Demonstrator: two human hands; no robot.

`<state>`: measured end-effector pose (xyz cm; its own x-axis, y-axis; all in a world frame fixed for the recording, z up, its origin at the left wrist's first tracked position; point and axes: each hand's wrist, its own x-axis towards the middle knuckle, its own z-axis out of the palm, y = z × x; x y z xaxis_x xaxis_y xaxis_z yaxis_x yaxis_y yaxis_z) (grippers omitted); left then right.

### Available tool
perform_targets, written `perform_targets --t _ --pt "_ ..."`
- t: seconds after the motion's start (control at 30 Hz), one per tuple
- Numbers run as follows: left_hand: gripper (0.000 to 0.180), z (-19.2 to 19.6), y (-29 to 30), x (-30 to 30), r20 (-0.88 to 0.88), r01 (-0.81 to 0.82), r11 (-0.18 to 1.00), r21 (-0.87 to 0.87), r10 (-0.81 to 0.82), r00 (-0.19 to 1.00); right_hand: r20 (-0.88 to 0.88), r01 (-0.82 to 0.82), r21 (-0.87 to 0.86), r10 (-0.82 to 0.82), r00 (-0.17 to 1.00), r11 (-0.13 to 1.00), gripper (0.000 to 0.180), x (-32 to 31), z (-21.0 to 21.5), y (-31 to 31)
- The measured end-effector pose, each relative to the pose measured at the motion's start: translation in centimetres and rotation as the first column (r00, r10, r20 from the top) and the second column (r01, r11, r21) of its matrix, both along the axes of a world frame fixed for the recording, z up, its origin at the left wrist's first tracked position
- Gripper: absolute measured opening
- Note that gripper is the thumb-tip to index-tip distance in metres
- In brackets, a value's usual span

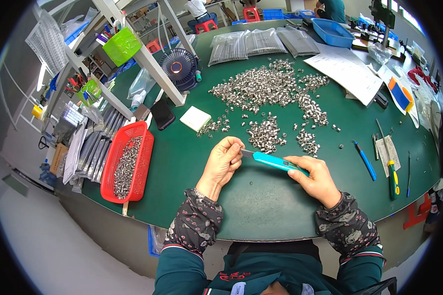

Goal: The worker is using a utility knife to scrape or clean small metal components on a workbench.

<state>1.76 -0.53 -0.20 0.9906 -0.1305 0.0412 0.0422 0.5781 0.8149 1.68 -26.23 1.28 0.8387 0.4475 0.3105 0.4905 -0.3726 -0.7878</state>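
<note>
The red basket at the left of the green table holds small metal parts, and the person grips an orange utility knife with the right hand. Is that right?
Not quite. The head view shows the utility knife in the right hand is turquoise, not orange. The red basket at the table's left does hold small metal parts.

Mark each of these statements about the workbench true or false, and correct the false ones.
1. The right hand holds a turquoise utility knife. True.
2. The left hand rests flat on the table, away from the knife. False: it is raised, with its fingers closed at the blade end.
3. The red basket lies to the person's left and holds small metal parts. True.
4. The table is covered in white. False: its surface is green.
5. A blue pen lies right of the hands. True.
6. The small fan stands at the right edge. False: it is at the far left.
</note>
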Motion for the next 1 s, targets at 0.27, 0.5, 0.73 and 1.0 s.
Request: perform_targets --t 0.27,0.5,0.73,1.0 --pt "0.012 0.22 -0.55 -0.06 -0.068 -0.059 0.997 0.046 0.062 0.996 0.172 0.124 -0.087 -0.107 0.979 0.988 0.029 -0.49 0.17 0.06" --pt "0.014 0.36 -0.27 -0.19 -0.078 -0.036 0.996 0.082 0.042 0.996 0.343 0.184 -0.122 -0.132 0.93 0.975 0.03 -0.58 0.46 0.21" --pt "0.014 0.46 -0.1 -0.11 -0.092 -0.033 0.987 0.159 0.048 0.995 0.434 0.218 -0.127 -0.144 0.889 0.968 0.033 -0.53 0.36 0.24" --pt "0.017 0.48 0.16 -0.01 -0.109 -0.024 0.974 0.224 0.05 0.993 0.489 0.223 -0.135 -0.131 0.862 0.965 0.035 -0.36 0.4 0.31"
